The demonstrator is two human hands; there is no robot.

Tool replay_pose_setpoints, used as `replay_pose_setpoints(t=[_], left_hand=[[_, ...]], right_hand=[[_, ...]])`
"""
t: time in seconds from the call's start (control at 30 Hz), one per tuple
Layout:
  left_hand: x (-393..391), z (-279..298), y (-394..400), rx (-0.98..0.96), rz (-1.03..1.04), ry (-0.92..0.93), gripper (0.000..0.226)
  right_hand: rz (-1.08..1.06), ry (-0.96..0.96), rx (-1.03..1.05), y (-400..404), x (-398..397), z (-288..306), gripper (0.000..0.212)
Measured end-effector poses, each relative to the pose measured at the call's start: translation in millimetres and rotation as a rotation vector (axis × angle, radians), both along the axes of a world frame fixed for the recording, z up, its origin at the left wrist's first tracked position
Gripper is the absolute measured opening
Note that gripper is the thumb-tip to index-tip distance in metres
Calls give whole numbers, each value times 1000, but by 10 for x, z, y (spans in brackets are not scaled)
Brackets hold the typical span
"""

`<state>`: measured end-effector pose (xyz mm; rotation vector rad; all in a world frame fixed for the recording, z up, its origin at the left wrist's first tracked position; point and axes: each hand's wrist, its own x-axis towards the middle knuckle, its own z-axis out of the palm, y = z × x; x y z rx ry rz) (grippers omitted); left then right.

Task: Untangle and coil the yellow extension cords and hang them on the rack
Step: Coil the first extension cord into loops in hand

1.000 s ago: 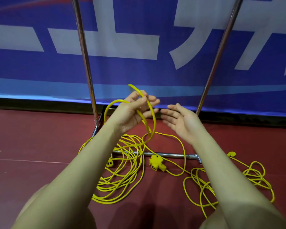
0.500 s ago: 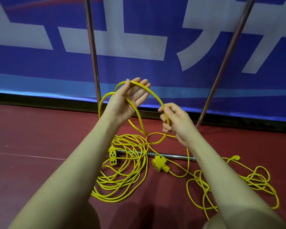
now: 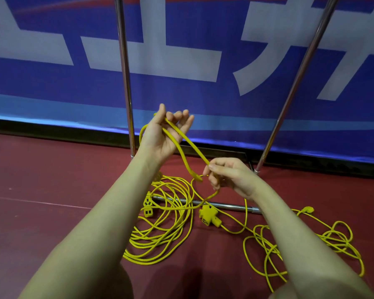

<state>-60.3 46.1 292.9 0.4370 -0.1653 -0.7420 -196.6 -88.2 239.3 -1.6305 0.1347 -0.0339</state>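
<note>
My left hand (image 3: 162, 137) is raised in front of the rack, palm towards me, holding loops of yellow extension cord (image 3: 177, 137) between thumb and fingers. My right hand (image 3: 227, 175) sits lower and to the right, pinching the same cord where it runs down from the left hand. Below them a loose pile of yellow cord (image 3: 160, 231) lies on the red floor, with a socket strip (image 3: 148, 208) and a three-way yellow socket block (image 3: 209, 216). A second tangle of cord (image 3: 300, 244) lies to the right, ending in a small plug (image 3: 308, 210).
The rack's two chrome uprights (image 3: 125, 87) (image 3: 298, 83) rise from the floor, joined by a low chrome crossbar (image 3: 231, 206) that the cords lie across. A blue banner with white characters (image 3: 203, 93) stands behind. My knees show at the bottom edge.
My right hand has dropped lower and pulled the cord down and taut from the left hand, narrowing the wide loop. My left hand has kept its hold on the cord.
</note>
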Motion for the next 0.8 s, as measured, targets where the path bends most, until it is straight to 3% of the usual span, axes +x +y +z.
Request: replay_pose_setpoints(t=[0.2, 0.4, 0.67, 0.8], left_hand=[[-86, 9, 63, 55, -21, -95, 36], [-144, -11, 16, 100, -95, -108, 55], [-50, -1, 3, 44, 3, 13, 56], [-1, -28, 26, 75, 36, 20, 50]], right_hand=[[-36, -42, 49, -8, 1, 2, 20], [-36, -136, 85, 166, 59, 191, 20], [14, 51, 1, -53, -4, -85, 18], [-115, 17, 0, -70, -5, -101, 9]])
